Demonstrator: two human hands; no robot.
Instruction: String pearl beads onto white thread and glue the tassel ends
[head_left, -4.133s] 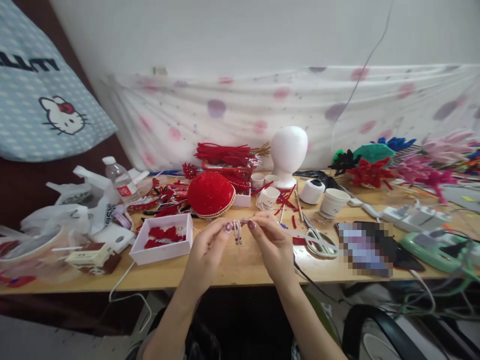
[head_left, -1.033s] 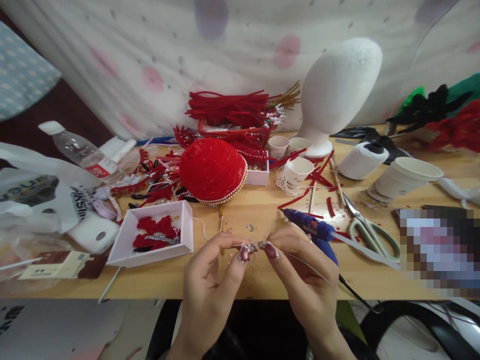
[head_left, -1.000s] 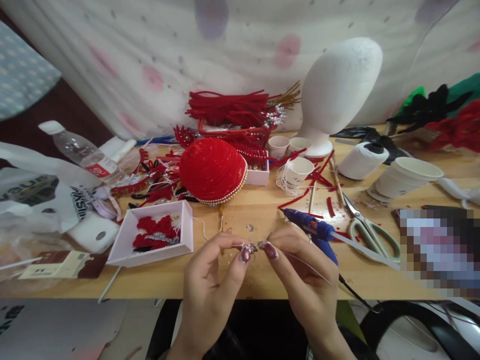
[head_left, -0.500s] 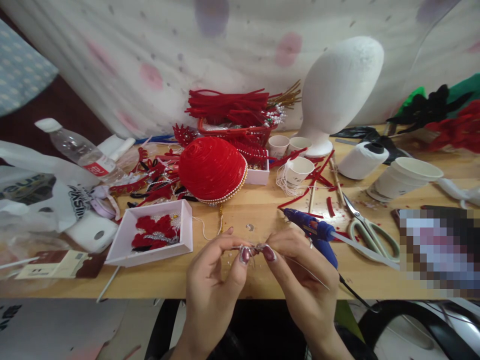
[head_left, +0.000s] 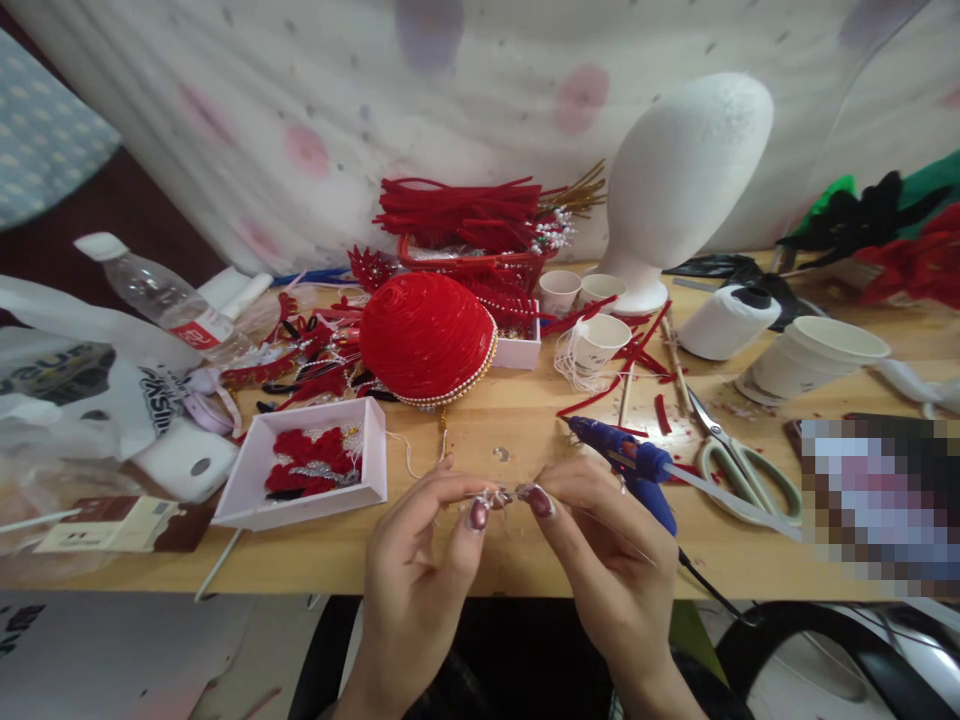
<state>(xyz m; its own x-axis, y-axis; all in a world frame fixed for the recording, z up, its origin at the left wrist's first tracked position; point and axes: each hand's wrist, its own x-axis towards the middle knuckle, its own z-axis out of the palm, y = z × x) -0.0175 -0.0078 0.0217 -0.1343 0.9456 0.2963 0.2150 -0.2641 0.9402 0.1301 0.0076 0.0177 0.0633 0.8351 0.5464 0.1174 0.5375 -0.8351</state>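
Note:
My left hand [head_left: 424, 575] is closed, thumb and forefinger pinching a small pale, shiny piece on a thin strand [head_left: 498, 496]. Opposite it, my right hand [head_left: 611, 560] pinches the same piece from the other side. The fingertips almost meet above the table's front edge. Part of the piece is hidden by the fingers, and it is too small to tell whether it is beads or wire. Beyond the hands sits a red, cord-wound cap [head_left: 424, 335] with a beaded rim. A blue glue gun [head_left: 626, 455] lies just past my right hand.
To the left stands a white box [head_left: 247, 510] of red and silver ornaments. Scissors [head_left: 739, 465], paper cups [head_left: 600, 345] and a thread spool [head_left: 724, 322] are at the right. A white foam head [head_left: 686, 180] and a basket of red stems [head_left: 472, 262] stand behind.
My left thumb has shifted slightly left and the fingertips are a little further apart, showing more of the pale piece. The strand trailing by my right hand shows less clearly.

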